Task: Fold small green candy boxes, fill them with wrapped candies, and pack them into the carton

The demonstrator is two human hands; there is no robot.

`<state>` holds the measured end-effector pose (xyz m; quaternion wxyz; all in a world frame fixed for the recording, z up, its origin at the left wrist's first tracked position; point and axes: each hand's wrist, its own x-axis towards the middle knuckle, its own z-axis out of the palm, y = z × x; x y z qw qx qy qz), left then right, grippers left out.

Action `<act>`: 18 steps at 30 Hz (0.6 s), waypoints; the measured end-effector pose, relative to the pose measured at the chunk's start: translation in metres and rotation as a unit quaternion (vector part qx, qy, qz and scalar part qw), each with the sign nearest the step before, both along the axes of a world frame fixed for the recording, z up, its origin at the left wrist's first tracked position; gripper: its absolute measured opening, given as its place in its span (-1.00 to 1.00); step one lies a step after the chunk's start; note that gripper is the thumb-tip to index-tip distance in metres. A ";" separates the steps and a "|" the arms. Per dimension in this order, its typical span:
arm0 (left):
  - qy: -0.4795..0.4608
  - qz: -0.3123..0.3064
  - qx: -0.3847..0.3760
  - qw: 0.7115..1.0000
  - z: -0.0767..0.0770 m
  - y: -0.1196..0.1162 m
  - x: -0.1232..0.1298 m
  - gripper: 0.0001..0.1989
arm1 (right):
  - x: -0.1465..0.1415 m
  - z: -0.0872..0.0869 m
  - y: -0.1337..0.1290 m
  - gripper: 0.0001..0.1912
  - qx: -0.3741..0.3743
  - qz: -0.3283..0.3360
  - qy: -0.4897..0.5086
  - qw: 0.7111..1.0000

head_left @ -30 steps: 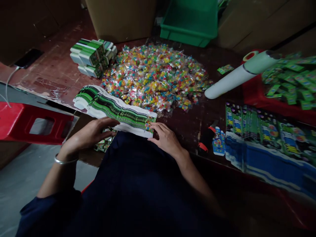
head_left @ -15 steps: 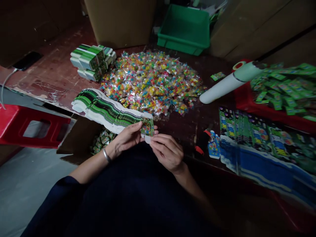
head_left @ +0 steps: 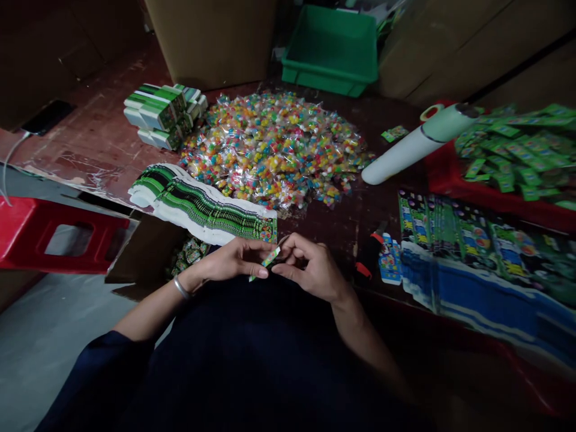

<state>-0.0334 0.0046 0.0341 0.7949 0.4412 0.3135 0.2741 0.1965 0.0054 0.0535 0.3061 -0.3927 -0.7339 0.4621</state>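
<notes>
A small green printed carton (head_left: 270, 257), seen edge-on, is between my two hands near the table's front edge. My left hand (head_left: 238, 259) pinches it, thumb below and fingers above. At its other end the curled fingers of my right hand (head_left: 310, 263) close on it; their tips are partly hidden. Just beyond lies a long fanned row of flat green and white cartons (head_left: 202, 204). Behind that row is a large heap of clear bags of colourful candy (head_left: 274, 150).
Banded carton stacks (head_left: 157, 114) stand at the left, near a phone (head_left: 47, 117). A green tray (head_left: 330, 54) is at the back. On the right are a white roll (head_left: 418, 147), a cutter (head_left: 369, 255), blue flat cartons (head_left: 486, 300) and a red crate (head_left: 443, 174) of green packs. A cardboard box (head_left: 144, 246) sits below left.
The carton has come off the end of the row, toward my body, and turned from its printed face to its narrow edge. Both hands have moved with it.
</notes>
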 end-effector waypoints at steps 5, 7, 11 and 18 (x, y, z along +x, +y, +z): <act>0.016 0.143 0.020 0.989 -0.001 -0.003 0.008 -0.63 | -0.010 -0.008 -0.003 -0.60 0.000 -0.165 0.088 0.982; 0.008 0.208 0.026 0.978 -0.002 -0.005 0.014 -0.64 | -0.018 -0.015 -0.006 -0.62 -0.008 -0.172 0.093 0.981; 0.015 0.308 0.038 0.951 -0.010 -0.011 0.026 -0.66 | -0.032 -0.028 -0.012 -0.73 0.027 -0.215 0.063 0.974; 0.076 0.389 0.195 0.897 -0.021 -0.016 0.025 -0.37 | -0.044 -0.052 -0.005 -0.63 0.079 -0.280 0.130 0.948</act>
